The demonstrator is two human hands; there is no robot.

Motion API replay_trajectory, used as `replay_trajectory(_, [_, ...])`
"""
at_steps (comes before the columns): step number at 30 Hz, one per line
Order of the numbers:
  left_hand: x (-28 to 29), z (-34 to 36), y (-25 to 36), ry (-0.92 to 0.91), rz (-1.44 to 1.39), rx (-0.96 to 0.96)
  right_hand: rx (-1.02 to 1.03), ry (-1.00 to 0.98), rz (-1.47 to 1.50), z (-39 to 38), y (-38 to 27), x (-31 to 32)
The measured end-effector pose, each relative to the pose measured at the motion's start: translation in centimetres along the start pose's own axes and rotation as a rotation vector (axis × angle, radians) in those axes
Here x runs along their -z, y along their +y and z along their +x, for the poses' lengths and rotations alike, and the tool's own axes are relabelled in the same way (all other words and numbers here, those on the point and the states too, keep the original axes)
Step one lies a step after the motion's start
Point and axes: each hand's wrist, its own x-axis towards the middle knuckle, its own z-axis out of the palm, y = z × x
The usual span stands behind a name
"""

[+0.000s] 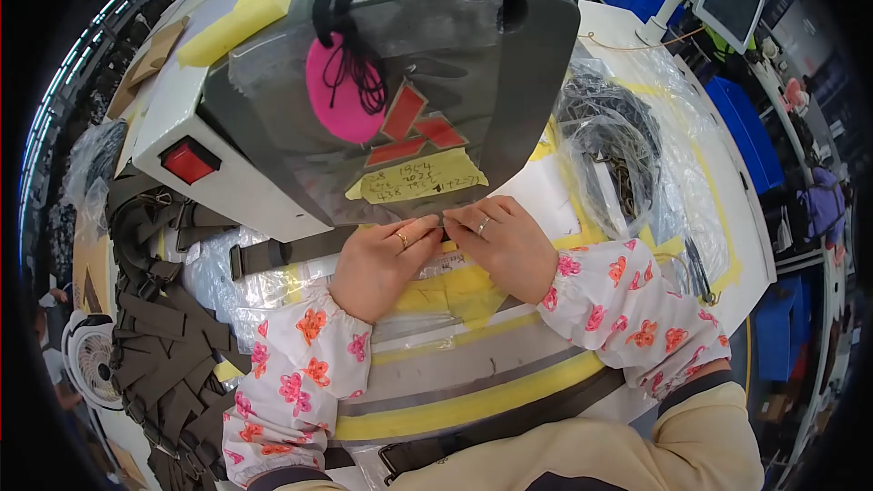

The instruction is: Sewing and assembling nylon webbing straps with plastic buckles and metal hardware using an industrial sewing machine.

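My left hand point(384, 259) and my right hand point(509, 245) meet at the front lower edge of a grey machine head point(518, 64). Both are closed, thumbs and fingertips pinched together around a small dark bit of webbing, mostly hidden by the fingers. A dark olive webbing strap point(286, 253) with a buckle at its left end runs in behind my left hand, under the machine. A ring shows on each hand, and floral sleeve covers reach to both wrists. Below the hands lies the work surface, banded with yellow tape point(473, 395).
A heap of dark webbing straps point(168, 345) lies at the left. To the right sits a clear plastic bag of dark metal parts point(618, 155), with scissors point(698, 271) nearby. The machine carries a red switch point(190, 160) and a pink disc point(341, 95) on black cord. Another strap point(509, 423) lies along the front edge.
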Motion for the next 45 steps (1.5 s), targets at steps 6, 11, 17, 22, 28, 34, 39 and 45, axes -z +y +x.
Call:
replay_trajectory(6, [0.1,0.5,0.6,-0.02,0.022,0.028,0.003,-0.068,0.022,0.1,0.8,0.4])
replay_trajectory(11, [0.7,0.6,0.8,-0.105,0.048,0.055,-0.145,0.082,0.052,-0.2,0.0,0.3])
replay_trajectory(17, [0.6,0.2,1.5,-0.105,0.017,0.176,-0.065,0.003,0.006,0.0,0.0,0.5])
replay_trajectory(22, [0.8,0.4,1.9,-0.107,-0.115,0.33,-0.086,-0.043,0.016,-0.2,0.0,0.7])
replay_trajectory(28, [0.5,1.2,0.9,-0.113,-0.169,0.32,-0.098,-0.015,0.001,0.3,0.8,0.6])
replay_trajectory(34, [-0.3,0.1,0.2,0.005,-0.062,0.269,-0.097,-0.044,-0.001,0.9,0.1,0.9])
replay_trajectory(39, [-0.4,-0.1,0.7,-0.042,-0.046,0.334,-0.097,-0.033,-0.018,0.8,-0.1,1.7])
replay_trajectory(45, [0.2,-0.4,0.4,-0.047,-0.068,0.28,-0.056,-0.078,-0.01,1.2,0.1,1.7])
